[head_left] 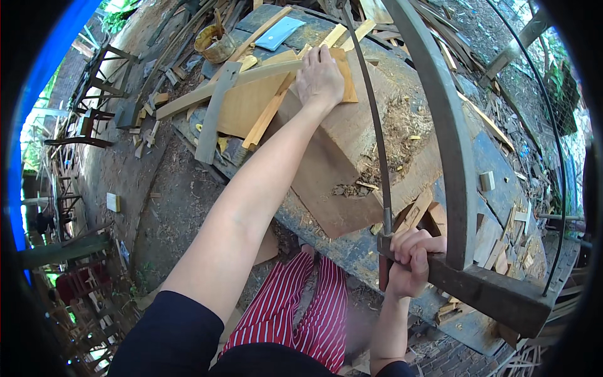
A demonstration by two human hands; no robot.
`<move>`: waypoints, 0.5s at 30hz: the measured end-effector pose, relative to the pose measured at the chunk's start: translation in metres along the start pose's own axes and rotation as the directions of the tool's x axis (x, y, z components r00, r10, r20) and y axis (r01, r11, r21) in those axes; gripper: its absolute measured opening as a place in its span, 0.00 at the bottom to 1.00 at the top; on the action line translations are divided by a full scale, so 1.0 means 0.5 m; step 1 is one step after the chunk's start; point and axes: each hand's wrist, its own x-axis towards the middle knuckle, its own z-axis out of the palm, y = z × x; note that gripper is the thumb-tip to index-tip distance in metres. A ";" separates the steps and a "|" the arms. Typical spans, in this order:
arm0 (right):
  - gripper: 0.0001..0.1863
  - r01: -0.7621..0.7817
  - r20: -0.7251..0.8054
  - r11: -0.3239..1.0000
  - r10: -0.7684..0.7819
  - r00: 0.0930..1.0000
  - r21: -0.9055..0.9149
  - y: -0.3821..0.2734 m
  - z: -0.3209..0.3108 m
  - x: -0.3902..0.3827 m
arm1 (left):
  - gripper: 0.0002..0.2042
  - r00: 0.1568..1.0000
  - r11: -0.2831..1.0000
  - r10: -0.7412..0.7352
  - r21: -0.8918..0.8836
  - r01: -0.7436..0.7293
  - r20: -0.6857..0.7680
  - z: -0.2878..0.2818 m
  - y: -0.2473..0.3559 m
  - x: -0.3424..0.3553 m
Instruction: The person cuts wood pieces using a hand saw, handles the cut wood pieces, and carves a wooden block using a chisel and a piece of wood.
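Observation:
My right hand (411, 257) is closed around the handle end of a large wooden frame saw (451, 125). Its narrow dark blade (375, 119) slants up toward the far side of the workbench, beside the thick centre beam. On the bench, my left hand (319, 76) lies with fingers stretched over a long wooden strip (207, 93) and next to an orange-brown wood piece (344, 76). What lies under the palm is hidden. Near it are a light plywood panel (248, 103), a grey flat wooden bar (217, 116) and a narrow orange strip (270, 113).
Brown boards (326, 188) and sawdust (402, 138) cover much of the blue-grey workbench (317, 235). A light-blue flat packet (280, 32) and a worn bucket (215, 44) are at the back. Offcuts (418, 210) lie near the saw. Wooden chair frames (103, 81) stand on the left.

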 end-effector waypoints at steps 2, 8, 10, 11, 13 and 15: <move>0.12 0.018 0.007 1.000 -0.018 1.000 -0.018 0.003 0.004 -0.007 | 0.20 1.000 1.000 -0.013 0.013 0.012 0.015 -0.007 0.003 0.000; 0.11 -0.037 -0.019 0.999 0.038 0.999 0.029 0.008 0.023 -0.028 | 0.21 0.999 0.999 -0.028 0.032 0.027 0.034 -0.012 0.000 0.004; 0.10 -0.056 -0.010 0.998 0.056 0.998 0.009 0.016 0.021 -0.037 | 0.20 0.999 0.999 -0.017 0.048 0.016 0.030 -0.009 0.005 0.003; 0.10 -0.056 -0.011 0.998 0.056 0.998 0.009 0.019 0.023 -0.038 | 0.20 0.999 0.999 -0.016 0.048 0.015 0.030 -0.010 0.006 0.004; 0.11 -0.057 0.007 0.997 0.057 0.998 -0.047 0.022 0.025 -0.039 | 0.20 0.999 0.999 -0.028 0.036 0.027 0.038 -0.011 0.006 0.002; 0.11 -0.076 -0.013 0.996 0.075 0.997 -0.049 0.021 0.034 -0.041 | 0.21 0.999 0.999 -0.026 0.039 0.024 0.047 -0.014 0.006 0.002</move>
